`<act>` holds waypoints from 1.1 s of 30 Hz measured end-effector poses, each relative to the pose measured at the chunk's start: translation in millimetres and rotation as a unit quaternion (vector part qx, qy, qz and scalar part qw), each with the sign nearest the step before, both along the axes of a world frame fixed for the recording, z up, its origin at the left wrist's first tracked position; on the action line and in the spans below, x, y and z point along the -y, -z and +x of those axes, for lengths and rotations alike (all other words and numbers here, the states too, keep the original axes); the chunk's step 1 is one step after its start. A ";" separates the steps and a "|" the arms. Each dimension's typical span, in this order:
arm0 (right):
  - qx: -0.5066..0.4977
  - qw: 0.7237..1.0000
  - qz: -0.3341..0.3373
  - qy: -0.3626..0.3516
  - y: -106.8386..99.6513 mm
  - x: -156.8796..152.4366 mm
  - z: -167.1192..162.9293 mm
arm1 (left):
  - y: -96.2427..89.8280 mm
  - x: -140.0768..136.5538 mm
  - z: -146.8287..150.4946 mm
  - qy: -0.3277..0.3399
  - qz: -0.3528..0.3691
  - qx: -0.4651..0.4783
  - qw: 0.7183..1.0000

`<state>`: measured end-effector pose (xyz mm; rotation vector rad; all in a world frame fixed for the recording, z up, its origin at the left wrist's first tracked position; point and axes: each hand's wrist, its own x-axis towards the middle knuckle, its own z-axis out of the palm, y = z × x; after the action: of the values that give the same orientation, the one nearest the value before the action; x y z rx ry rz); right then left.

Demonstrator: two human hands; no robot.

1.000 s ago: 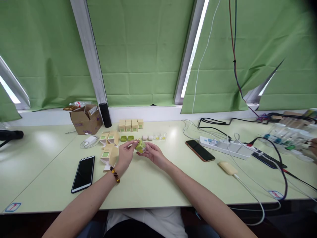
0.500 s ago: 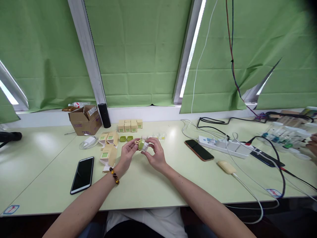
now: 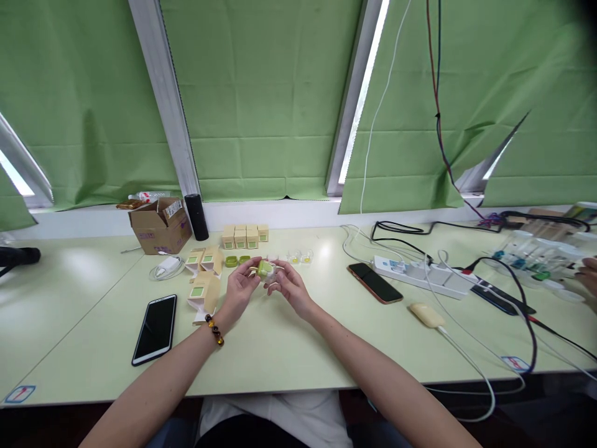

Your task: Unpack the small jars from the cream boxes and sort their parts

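Note:
Both hands hold one small container [image 3: 266, 270] with a green cap and a clear body, raised over the table. My left hand [image 3: 241, 287] grips the green end, where a pale loop shows. My right hand [image 3: 291, 289] has its fingers closed on the clear end. Just beyond the hands lie green square caps [image 3: 231, 261] and clear little containers [image 3: 306, 256] in a row. Left of my left hand stand opened cream paper boxes [image 3: 204, 295]. Several closed cream boxes [image 3: 240, 239] are grouped farther back.
A phone [image 3: 155, 330] lies at the left, another phone [image 3: 374, 282] at the right beside a power strip [image 3: 422, 275]. Cables and a cream mouse-shaped device [image 3: 427, 315] lie there. An open cardboard box [image 3: 161, 233] and black cylinder [image 3: 196, 217] stand at the back. Another person's hand [image 3: 588, 274] is far right.
The container has turned in my fingers, so the green cap now faces up more. My right fingers have shifted around the clear end, slightly lower. Little else has moved.

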<state>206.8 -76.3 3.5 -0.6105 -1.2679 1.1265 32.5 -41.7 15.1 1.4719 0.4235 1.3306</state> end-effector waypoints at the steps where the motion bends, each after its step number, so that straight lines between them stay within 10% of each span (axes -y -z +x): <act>1: -0.015 1.000 -0.017 -0.018 -0.9 0.0 0.5 | -0.4 1.3 0.1 0.002 0.011 -0.011 1.000; 7: -0.004 0.999 -0.016 0.035 -1.7 -0.6 2.3 | -4.1 7.1 2.0 0.000 0.053 -0.001 0.999; 12: 0.061 0.987 0.051 0.141 3.0 -1.1 -0.9 | -6.6 3.9 3.0 -0.039 -0.049 -0.022 0.998; 23: 0.307 0.870 0.228 0.310 8.6 6.0 -7.0 | 1.6 5.1 11.6 -0.111 -0.082 -0.052 0.989; 33: 0.158 0.930 0.079 0.322 5.2 -9.7 20.7 | -1.0 -15.0 0.6 -0.017 -0.262 0.128 0.956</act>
<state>227.5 -66.6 -1.7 -1.0198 -1.2725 0.3846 33.2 -26.7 16.1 0.8454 0.5805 1.2891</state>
